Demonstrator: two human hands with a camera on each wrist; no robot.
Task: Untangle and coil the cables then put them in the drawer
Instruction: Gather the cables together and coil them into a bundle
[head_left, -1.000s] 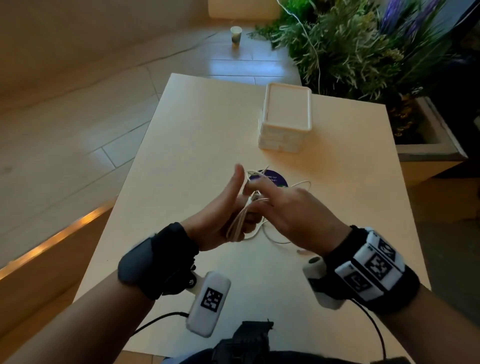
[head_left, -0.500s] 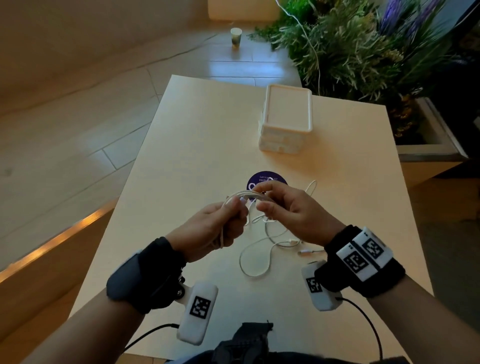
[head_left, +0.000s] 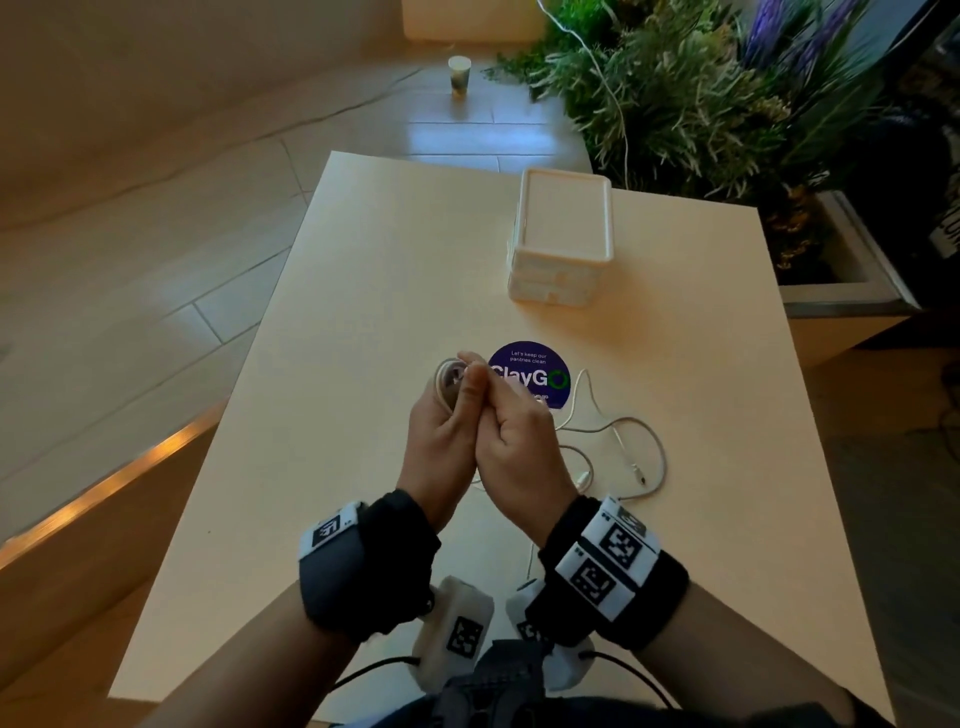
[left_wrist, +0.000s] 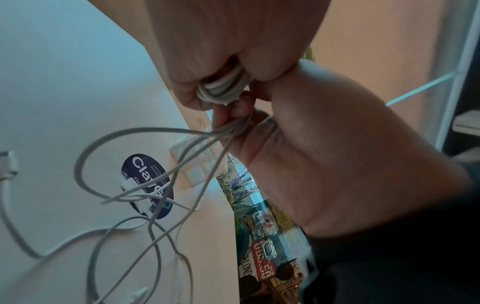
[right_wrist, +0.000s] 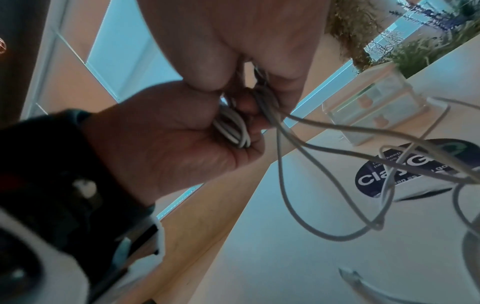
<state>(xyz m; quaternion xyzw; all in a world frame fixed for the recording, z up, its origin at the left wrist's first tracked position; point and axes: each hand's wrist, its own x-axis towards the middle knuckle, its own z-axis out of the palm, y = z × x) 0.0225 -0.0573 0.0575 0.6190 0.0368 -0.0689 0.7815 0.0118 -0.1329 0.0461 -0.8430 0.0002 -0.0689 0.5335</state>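
Note:
Both hands meet above the table's middle, palm to palm. My left hand (head_left: 441, 415) grips a small coil of white cable (head_left: 448, 382); its bundled turns (left_wrist: 223, 86) show between the curled fingers. My right hand (head_left: 511, 415) pinches the strands (right_wrist: 267, 107) that leave the coil. Loose white cable (head_left: 628, 441) trails from the hands and lies in loops on the table to the right, with a plug end (head_left: 638, 470) lying free. The small white drawer unit (head_left: 563, 239) stands shut further back on the table.
A round purple sticker (head_left: 530, 374) lies on the beige table (head_left: 363, 291) just beyond the hands. A planter with green and purple plants (head_left: 727, 93) stands off the far right corner. A paper cup (head_left: 459, 75) sits on the floor beyond.
The hands have come together and risen, palms now touching. More cable is wound into the left hand's coil, and the loose loop on the table has shifted right.

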